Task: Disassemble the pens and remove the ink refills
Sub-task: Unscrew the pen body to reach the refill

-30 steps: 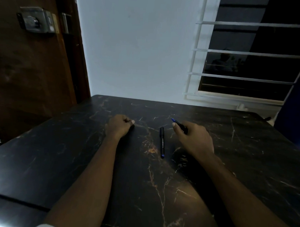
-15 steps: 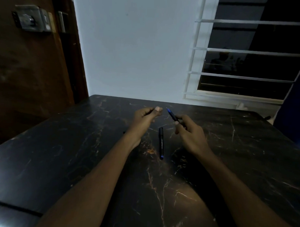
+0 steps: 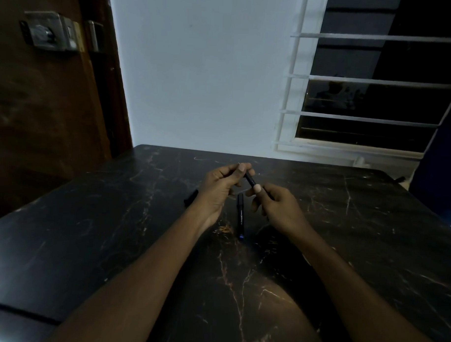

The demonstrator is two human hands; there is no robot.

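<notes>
Both hands hold one black pen (image 3: 250, 180) up off the surface (image 3: 344, 239), between them, above the far middle. Left hand (image 3: 220, 187) has its fingers (image 3: 241, 168) closed on the far end, thumb on top. Right hand (image 3: 276, 208) pinches the near end, thumb pressed on the barrel. Grip at opposite ends looks set for a twist or a pull apart, likely the first step on this pen; no seam or refill visible, too dark to tell.

Second pen (image 3: 240, 215) lies flat just below the hands, blue tip toward the person, close for the next pickup and looking untouched. A dark piece (image 3: 191, 196) sits on the surface by the left wrist, mostly hidden; maybe a cap or another pen, cannot tell.

Risk: small parts vanish against the dark marble.
</notes>
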